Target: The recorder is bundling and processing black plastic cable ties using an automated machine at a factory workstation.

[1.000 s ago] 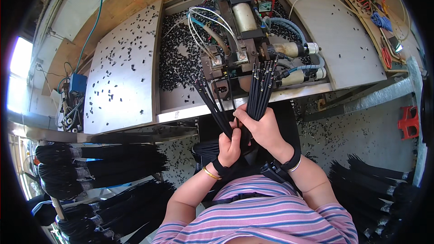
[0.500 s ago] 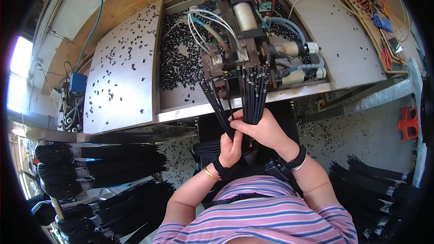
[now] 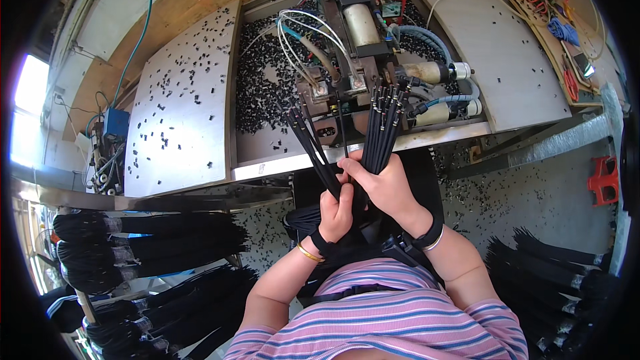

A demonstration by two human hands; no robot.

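Both hands [image 3: 363, 193] clasping black cords [image 3: 383, 127], clip-filled tray [image 3: 267, 87]

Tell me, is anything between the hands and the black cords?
No. Both hands already grip them: the left hand holds a small fanned bunch, and the right hand holds a bigger bunch whose tips point up toward the machine.

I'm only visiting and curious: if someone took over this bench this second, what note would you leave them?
Left hand: grip closed on a small fan of thin black cables.
Right hand: grip closed on a thicker bundle of black cables with metal-tipped ends, its tips up at the grey metal press machine.
Done: cables split into two bunches.
Left: no cable visibly seated in the machine yet. Small black loose pieces fill the tray behind; more black cable bundles hang lower left.
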